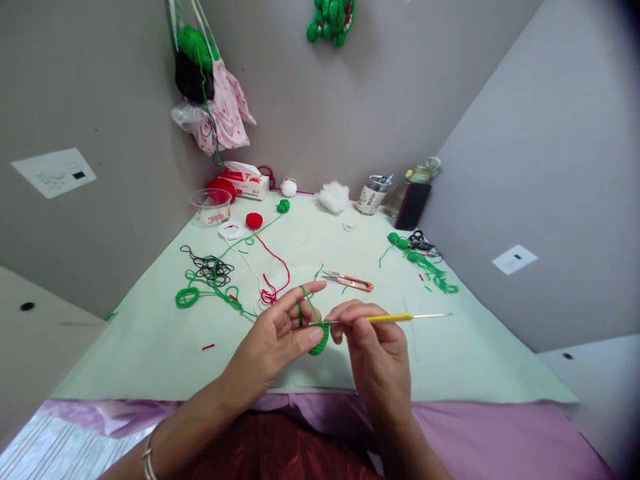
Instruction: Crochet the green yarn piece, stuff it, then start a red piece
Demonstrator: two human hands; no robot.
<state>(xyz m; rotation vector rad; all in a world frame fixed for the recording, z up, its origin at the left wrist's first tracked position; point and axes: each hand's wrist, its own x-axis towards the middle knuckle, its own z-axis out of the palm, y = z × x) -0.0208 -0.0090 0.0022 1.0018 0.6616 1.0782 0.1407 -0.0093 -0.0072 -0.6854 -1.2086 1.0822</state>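
Note:
My left hand (275, 340) pinches a small green crochet piece (319, 341) between thumb and fingers, and green yarn runs over its raised index finger. In my right hand (380, 353) is a yellow-handled crochet hook (390, 319), held like a pencil. The hook's thin metal tip lies at the upper edge of the green piece, where a loop of yarn meets it. Its other metal end points to the right. Just beyond my fingers lie thread snips (349, 280) with orange handles.
Loose green yarn (187, 297), a black cord tangle (207, 267) and a red yarn ball (254, 221) lie on the left. Green crocheted parts (420, 257) and black scissors (419, 240) are at right. White stuffing (333, 197), a pen holder (371, 195) and a phone (413, 207) stand behind.

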